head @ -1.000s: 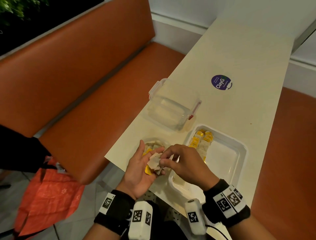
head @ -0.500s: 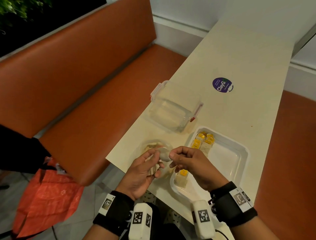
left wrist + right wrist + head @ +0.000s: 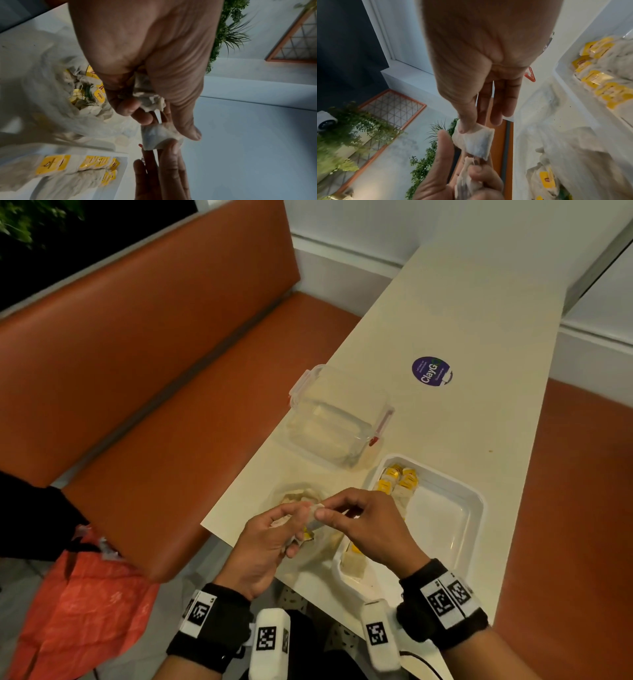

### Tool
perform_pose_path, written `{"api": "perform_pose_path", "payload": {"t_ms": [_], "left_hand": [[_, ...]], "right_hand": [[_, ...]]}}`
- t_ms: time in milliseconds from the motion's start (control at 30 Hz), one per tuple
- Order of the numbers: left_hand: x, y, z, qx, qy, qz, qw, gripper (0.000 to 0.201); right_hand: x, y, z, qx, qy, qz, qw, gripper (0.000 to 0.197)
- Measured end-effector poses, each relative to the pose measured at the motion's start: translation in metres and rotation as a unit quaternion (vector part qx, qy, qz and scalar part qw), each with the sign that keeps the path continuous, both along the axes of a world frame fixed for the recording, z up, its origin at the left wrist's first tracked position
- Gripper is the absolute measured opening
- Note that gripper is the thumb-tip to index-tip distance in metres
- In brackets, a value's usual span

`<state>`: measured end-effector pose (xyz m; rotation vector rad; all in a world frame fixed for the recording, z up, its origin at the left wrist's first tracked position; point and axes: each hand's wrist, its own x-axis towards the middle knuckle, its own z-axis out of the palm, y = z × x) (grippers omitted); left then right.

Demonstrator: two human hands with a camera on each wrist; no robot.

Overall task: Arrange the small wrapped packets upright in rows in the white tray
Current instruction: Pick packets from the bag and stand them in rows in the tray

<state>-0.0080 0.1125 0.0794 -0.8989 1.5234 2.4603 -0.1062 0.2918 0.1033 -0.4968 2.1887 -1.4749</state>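
Note:
My left hand (image 3: pixel 294 530) holds a crumpled bunch of small pale packets (image 3: pixel 145 94) in its curled fingers, above the table's near corner. My right hand (image 3: pixel 325 512) pinches one flat packet (image 3: pixel 476 140) by its corner between thumb and forefinger, right at the left thumb tip. The white tray (image 3: pixel 478 508) lies to the right of both hands. Several yellow-tagged packets (image 3: pixel 399 479) stand in rows at its far left end. One more packet (image 3: pixel 354 565) stands at the near end, partly hidden by my right hand.
A round clear bowl (image 3: pixel 301 494) with more tagged packets (image 3: pixel 89 92) sits just beyond my hands. A clear clip-lid box (image 3: pixel 337 422) stands farther back, left of the tray. Orange bench seats run along both sides of the narrow table. A purple sticker (image 3: pixel 431 371) marks the tabletop.
My left palm lay open with the packets; its fingers have curled round them. My right hand has drawn one packet out of the bunch and holds it up at the fingertips.

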Motion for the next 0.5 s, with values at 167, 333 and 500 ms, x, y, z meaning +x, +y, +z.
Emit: {"api": "perform_pose_path", "payload": {"t_ms": [167,333,500], "left_hand": [[0.000,0.003,-0.008,0.050,-0.030,0.044,0.997,0.048],[-0.001,0.005,-0.014,0.063,-0.071,0.066,0.993,0.051],[-0.003,0.008,-0.018,0.083,-0.082,0.052,0.992,0.039]], "right_hand": [[0.000,0.022,-0.021,0.009,-0.065,-0.027,0.997,0.010],[-0.001,0.073,-0.059,0.064,-0.120,-0.126,0.983,0.013],[0.001,0.097,-0.087,0.091,-0.156,-0.139,0.974,0.013]]}}
